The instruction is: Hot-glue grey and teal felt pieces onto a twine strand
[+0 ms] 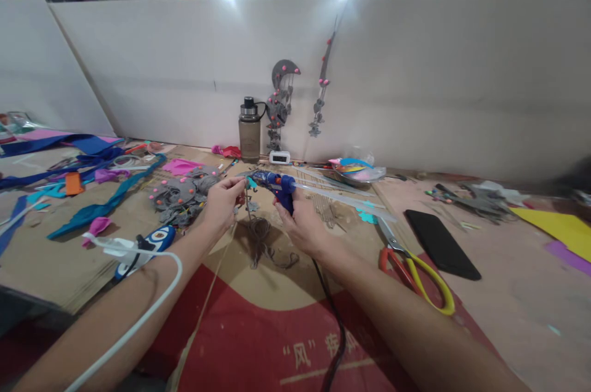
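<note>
My right hand [305, 223] is wrapped round the handle of a blue hot glue gun [285, 184], with a long clear glue stick [341, 196] poking out of its back. The gun's nozzle points left, close to the fingertips of my left hand [224, 201]. Those fingers are pinched on a small teal felt piece [252, 183]; whether the nozzle touches it, I cannot tell. A grey cord [248, 202] hangs below the piece and runs to a loose tangle of grey yarn [261, 229] on the cardboard [249, 290]. The gun's black cable [335, 318] trails toward me.
Scissors [415, 266] and a black phone [441, 244] lie at right. Grey felt pieces with pink dots [180, 195] are heaped at left, beside teal felt strips [115, 198]. A bottle [250, 133] stands by the white board [184, 72]. A white cable [157, 309] crosses my left arm.
</note>
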`<control>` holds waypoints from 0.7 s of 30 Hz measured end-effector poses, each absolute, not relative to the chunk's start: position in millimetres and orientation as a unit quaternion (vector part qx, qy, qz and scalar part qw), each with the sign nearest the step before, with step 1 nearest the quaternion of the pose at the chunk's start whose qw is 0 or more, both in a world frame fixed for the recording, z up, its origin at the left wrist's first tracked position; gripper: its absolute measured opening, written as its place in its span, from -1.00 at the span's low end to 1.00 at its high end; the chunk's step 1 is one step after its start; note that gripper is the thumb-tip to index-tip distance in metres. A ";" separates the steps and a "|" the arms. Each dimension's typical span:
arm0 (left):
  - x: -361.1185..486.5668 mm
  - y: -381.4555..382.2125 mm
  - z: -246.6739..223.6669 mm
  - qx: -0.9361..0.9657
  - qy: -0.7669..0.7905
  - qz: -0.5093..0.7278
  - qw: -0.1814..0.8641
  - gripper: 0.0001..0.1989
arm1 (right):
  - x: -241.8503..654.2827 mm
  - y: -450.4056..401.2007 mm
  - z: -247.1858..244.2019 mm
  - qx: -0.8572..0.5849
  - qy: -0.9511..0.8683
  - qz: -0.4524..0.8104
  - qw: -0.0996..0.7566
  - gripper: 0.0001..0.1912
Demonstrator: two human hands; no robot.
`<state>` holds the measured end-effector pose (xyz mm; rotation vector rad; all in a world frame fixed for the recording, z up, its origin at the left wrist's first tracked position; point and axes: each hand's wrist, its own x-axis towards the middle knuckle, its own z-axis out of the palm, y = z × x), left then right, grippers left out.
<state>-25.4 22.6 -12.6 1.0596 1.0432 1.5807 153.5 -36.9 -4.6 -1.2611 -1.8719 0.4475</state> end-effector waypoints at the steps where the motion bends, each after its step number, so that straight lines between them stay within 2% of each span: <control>1: -25.5 22.8 -12.6 0.432 0.424 0.645 0.467 -0.70 | 153.3 -37.1 -4.5 -0.500 -0.742 0.176 0.409 -0.67; 21: -23.1 20.0 -10.9 0.436 0.427 0.635 0.473 -0.71 | 152.1 -38.6 -3.4 -0.502 -0.743 0.165 0.411 -0.67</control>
